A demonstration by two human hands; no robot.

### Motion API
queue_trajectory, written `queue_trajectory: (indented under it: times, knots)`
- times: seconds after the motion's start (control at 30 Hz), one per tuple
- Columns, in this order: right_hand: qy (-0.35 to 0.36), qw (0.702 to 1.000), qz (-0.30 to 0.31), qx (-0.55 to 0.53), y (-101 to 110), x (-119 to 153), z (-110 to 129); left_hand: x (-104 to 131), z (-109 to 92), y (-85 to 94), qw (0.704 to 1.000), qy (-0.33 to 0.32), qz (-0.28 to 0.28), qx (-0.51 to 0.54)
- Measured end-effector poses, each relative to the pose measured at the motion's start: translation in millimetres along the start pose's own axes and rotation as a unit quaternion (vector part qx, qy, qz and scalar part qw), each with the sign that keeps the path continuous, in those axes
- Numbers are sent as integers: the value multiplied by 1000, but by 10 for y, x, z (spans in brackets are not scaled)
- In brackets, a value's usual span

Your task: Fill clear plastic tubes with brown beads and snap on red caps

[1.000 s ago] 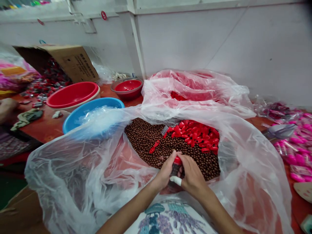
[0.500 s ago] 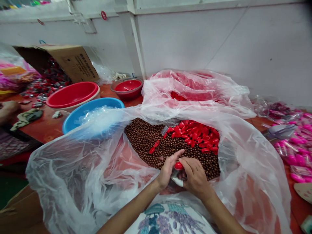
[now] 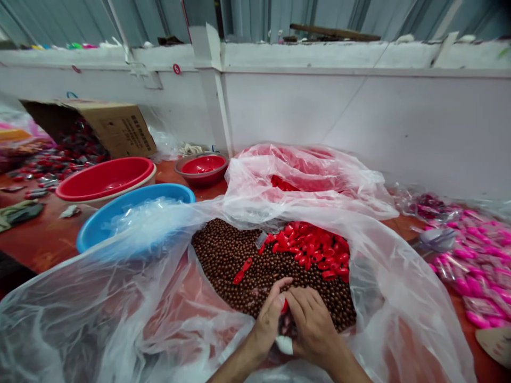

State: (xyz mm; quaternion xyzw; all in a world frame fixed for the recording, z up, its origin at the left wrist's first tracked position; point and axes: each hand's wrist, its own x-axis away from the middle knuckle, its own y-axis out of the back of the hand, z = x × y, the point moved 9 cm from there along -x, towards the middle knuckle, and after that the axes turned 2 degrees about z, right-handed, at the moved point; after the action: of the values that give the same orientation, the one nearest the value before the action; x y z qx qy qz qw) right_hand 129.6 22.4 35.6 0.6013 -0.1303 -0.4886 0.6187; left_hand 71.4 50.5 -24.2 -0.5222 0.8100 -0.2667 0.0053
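Observation:
Both hands meet over the near edge of a heap of small round brown balls [image 3: 223, 255] in a clear plastic bag [image 3: 131, 298]. Between them is a small clear container with a red cap [image 3: 285, 307], mostly hidden by fingers. My right hand [image 3: 313, 324] is closed around it from the right, the fingers curled over its top. My left hand [image 3: 267, 319] presses against its left side, thumb by the cap, forefinger stretched out. A white patch [image 3: 285, 344] shows below; whether it belongs to a finger or the container is unclear. Red spoon-shaped pieces [image 3: 307, 242] lie on the balls' far side, one single red piece [image 3: 242, 270] apart on the left.
A blue basin [image 3: 91, 231] with clear plastic pieces, a red basin [image 3: 107, 178] and a small red bowl [image 3: 202, 164] stand left. Behind is another plastic bag [image 3: 311, 165] with red pieces. Pink packets [image 3: 475, 266] lie right; a cardboard box [image 3: 115, 127] lies far left.
The view has tilted up, so the scene sits lower. My left thumb and right fingers have closed in over the red cap, which now shows less.

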Motion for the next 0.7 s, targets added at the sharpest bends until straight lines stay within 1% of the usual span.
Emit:
queue_trajectory:
  times: [0.07,0.17,0.23,0.3,0.33,0.37,0.4,0.43,0.5,0.53,0.6,0.7]
  knots:
    - [-4,1000,17,-22,-5,-40,14,-12,114,7,999,19,-12,43]
    - [-11,998,35,-58,32,-96,22,-12,227,-6,993,36,-21,112]
    - [-4,994,74,-85,43,-149,-13,-11,258,26,987,42,-46,147]
    - [8,986,122,-111,37,-233,-129,-12,241,105,984,36,-88,148]
    - [6,984,131,-119,43,-298,-238,-16,218,138,986,30,-103,131]
    - [-11,985,127,-118,52,-379,-398,-25,190,150,989,25,-106,103]
    - [-32,989,99,-108,83,-476,-579,-38,163,133,993,22,-93,65]
    - [-56,992,55,-100,123,-575,-771,-51,148,93,997,22,-70,21]
    - [-128,984,-44,-119,172,-730,-1171,-57,174,1,996,36,-21,-73]
    - [-141,980,-63,-126,138,-800,-1298,-49,196,-36,992,41,-3,-118]
    - [-158,972,-86,-149,59,-907,-1470,-18,269,-85,980,58,23,-187]
    - [-180,957,-104,-201,6,-952,-1585,43,401,-132,965,98,58,-238]
